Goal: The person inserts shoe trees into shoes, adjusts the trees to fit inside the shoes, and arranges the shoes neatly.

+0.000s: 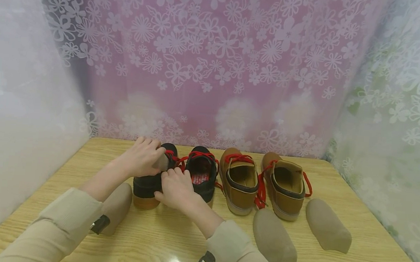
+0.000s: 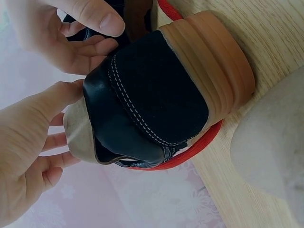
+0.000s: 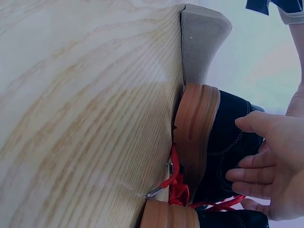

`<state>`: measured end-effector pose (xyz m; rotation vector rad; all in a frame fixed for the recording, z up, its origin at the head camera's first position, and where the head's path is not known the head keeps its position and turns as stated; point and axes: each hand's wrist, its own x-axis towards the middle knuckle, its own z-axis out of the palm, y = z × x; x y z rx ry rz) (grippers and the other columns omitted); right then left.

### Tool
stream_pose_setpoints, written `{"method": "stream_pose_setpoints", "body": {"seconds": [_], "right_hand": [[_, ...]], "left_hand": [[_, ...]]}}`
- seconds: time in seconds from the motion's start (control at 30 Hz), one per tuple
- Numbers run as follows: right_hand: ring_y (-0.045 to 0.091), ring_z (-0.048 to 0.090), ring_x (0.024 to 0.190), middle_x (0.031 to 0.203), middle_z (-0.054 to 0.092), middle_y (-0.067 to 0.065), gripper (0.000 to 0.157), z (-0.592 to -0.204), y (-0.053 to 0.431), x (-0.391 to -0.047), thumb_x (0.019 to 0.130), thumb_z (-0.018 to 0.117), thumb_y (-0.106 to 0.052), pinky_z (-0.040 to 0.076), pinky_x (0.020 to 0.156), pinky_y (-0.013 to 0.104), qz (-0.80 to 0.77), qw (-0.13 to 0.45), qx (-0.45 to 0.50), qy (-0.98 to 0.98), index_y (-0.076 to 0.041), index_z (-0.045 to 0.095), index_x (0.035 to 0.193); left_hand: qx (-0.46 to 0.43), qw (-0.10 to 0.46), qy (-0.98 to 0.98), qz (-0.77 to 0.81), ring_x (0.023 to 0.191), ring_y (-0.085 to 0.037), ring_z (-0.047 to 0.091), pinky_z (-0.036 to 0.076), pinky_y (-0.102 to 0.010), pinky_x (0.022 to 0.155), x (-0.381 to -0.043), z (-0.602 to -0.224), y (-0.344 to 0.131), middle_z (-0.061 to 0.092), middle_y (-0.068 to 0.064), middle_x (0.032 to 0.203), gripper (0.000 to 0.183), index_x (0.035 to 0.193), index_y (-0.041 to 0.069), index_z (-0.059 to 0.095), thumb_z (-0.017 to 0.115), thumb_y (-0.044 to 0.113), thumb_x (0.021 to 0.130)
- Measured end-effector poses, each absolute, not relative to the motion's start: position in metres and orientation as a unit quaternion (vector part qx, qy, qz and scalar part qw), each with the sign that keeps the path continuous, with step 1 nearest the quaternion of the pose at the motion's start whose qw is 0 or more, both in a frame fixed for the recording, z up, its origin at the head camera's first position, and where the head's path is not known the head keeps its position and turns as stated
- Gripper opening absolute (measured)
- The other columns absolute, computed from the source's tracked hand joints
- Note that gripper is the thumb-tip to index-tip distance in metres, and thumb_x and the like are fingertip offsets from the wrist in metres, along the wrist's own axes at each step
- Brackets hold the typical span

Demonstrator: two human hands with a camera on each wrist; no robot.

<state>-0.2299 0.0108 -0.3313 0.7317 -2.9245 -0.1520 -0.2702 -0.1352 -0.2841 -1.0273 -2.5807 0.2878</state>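
Note:
A black shoe [image 2: 152, 90] with an orange-brown sole and red laces stands on the table, its heel toward me. My left hand [image 1: 144, 157] is over its opening, fingers and thumb holding a beige shoe insert [image 2: 78, 135] that sits partly inside the collar. Beside the heel and inner side of this shoe is my right hand [image 1: 176, 186], its fingers loosely bent and fingertips right at the black upper in the right wrist view. The second black shoe [image 1: 202, 192] stands just to the right, partly behind the right hand.
Two brown shoes with red laces, one brown shoe [image 1: 240, 188] and another [image 1: 288, 194], stand farther right. Beige inserts lie on the wooden table [image 1: 147, 238]: one insert [image 1: 116, 209] under my left forearm, another [image 1: 274, 241] and a third [image 1: 329, 226] at right. A floral curtain [image 1: 213, 68] hangs behind.

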Motion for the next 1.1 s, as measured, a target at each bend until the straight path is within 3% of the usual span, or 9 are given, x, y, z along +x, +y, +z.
{"method": "stream_pose_setpoints", "body": {"seconds": [1.1], "right_hand": [[0.017, 0.050, 0.091, 0.097, 0.058, -0.001, 0.048, -0.3320, 0.0115, -0.2298, 0.083, 0.061, -0.053, 0.041, 0.080, 0.036, -0.046, 0.060, 0.249, -0.966, -0.012, 0.060, 0.108]], "left_hand": [[-0.356, 0.180, -0.908, 0.131, 0.080, -0.030, 0.047, 0.035, -0.043, 0.072, -0.2752, -0.2900, -0.1325, 0.047, -0.011, 0.091, 0.050, 0.096, 0.007, 0.054, 0.078, 0.042, 0.070]]}}
